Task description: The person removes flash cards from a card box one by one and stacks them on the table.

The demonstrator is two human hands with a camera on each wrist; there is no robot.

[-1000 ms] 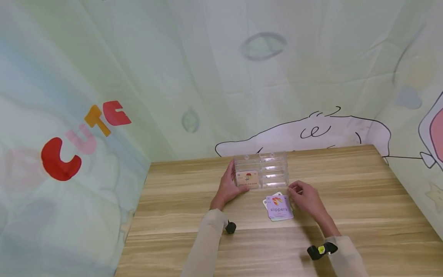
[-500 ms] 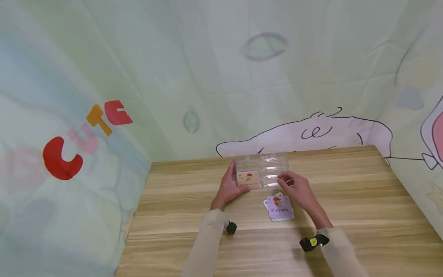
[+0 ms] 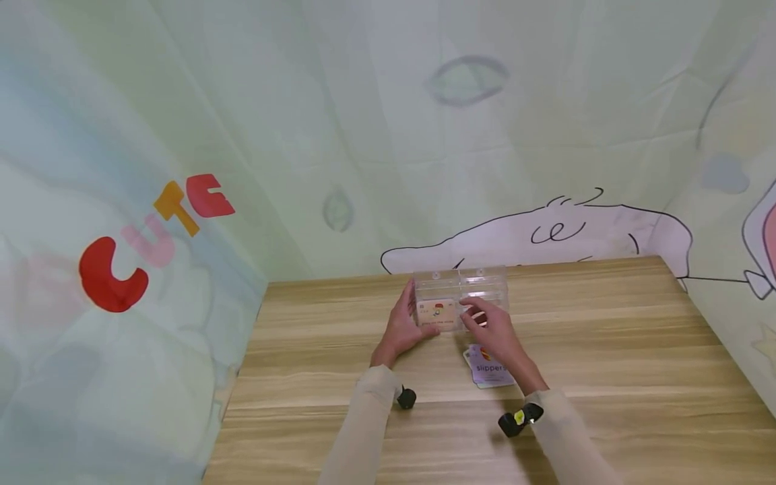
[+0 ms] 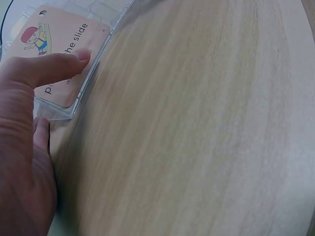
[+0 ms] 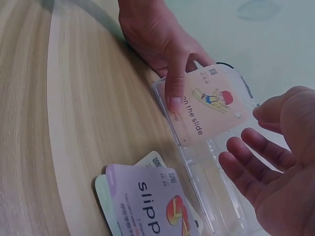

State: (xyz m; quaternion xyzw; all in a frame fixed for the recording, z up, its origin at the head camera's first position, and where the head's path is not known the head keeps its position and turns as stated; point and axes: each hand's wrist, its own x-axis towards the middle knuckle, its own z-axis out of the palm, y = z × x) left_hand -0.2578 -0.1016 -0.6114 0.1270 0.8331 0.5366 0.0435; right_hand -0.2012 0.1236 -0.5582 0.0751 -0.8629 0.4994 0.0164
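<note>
A clear plastic card holder with two columns of slots stands near the table's back edge. My left hand grips its left side, the thumb laid across a peach card that shows a child on a slide. That card sits in the lower left of the holder. My right hand hovers in front of the holder's right column, close to the card's right edge. Its fingers are loosely bent with nothing visible between them. Below it lies a small stack of cards, topped by a purple "slippers" card.
The wooden table carries the holder and the stack. A printed cloth with drawings and coloured letters hangs behind and to the left. A pale card peeks out under the purple one.
My right hand has moved leftward from beside the card stack, over the holder's right column, to the peach card's right edge. My left hand keeps its grip on the holder.
</note>
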